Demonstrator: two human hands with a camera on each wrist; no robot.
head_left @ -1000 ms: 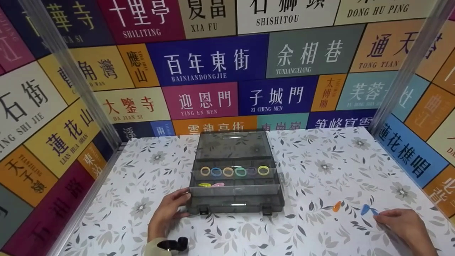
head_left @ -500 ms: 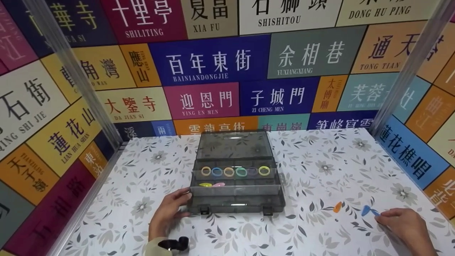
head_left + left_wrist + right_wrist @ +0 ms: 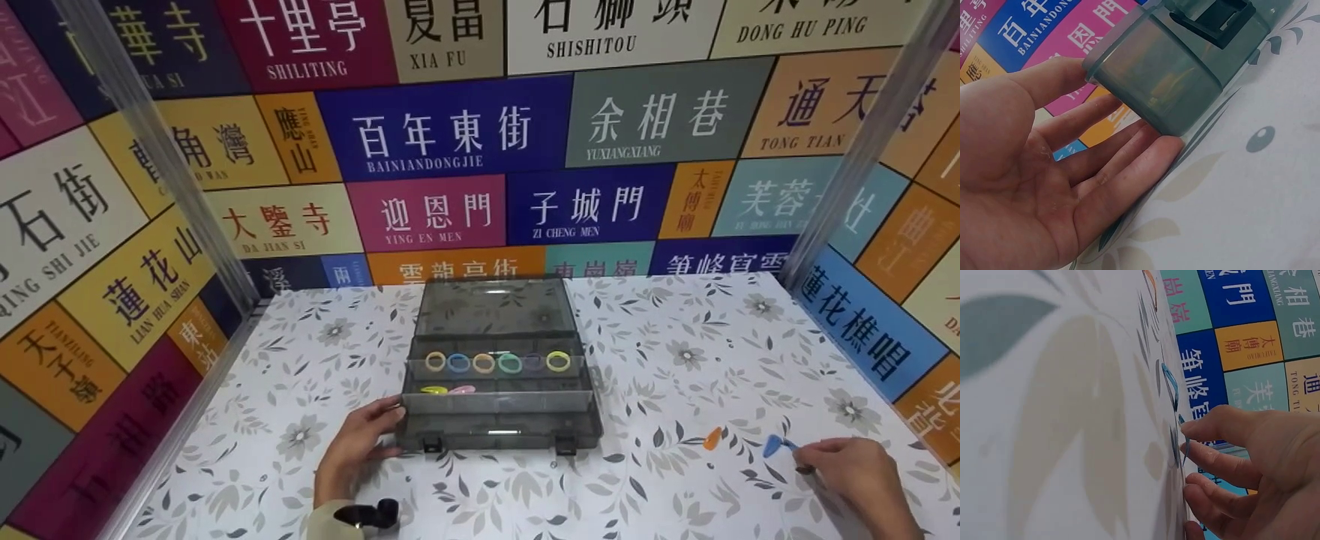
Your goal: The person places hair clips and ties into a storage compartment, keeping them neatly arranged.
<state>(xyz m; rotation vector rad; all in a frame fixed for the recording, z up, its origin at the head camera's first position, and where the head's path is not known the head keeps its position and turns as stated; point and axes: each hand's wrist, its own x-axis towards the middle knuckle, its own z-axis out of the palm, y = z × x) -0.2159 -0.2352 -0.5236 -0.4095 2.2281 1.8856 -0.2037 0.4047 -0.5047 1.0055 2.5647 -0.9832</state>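
Note:
A smoky see-through tiered box (image 3: 499, 421) stands with its lid raised. My left hand (image 3: 358, 442) touches its left end; the left wrist view has the thumb at the upper rim and the little finger by the lower corner of the box (image 3: 1185, 84). On the right, my right hand (image 3: 859, 476) pinches a blue hair clip (image 3: 1183, 422) between thumb and forefinger, low over the table. Just left of it lies another blue hair clip (image 3: 772, 446), and farther left an orange hair clip (image 3: 712, 438).
In the box's upper tier stand several coloured rings (image 3: 510, 363). A yellow clip (image 3: 433, 390) and a pink clip (image 3: 462, 390) lie in the tier below. Sign-printed walls (image 3: 442, 124) enclose the leaf-patterned table (image 3: 660, 315) at the back and sides.
My right fingers have closed in over the blue hair clip, so less of it shows. The left hand, the box and the other clips stay put.

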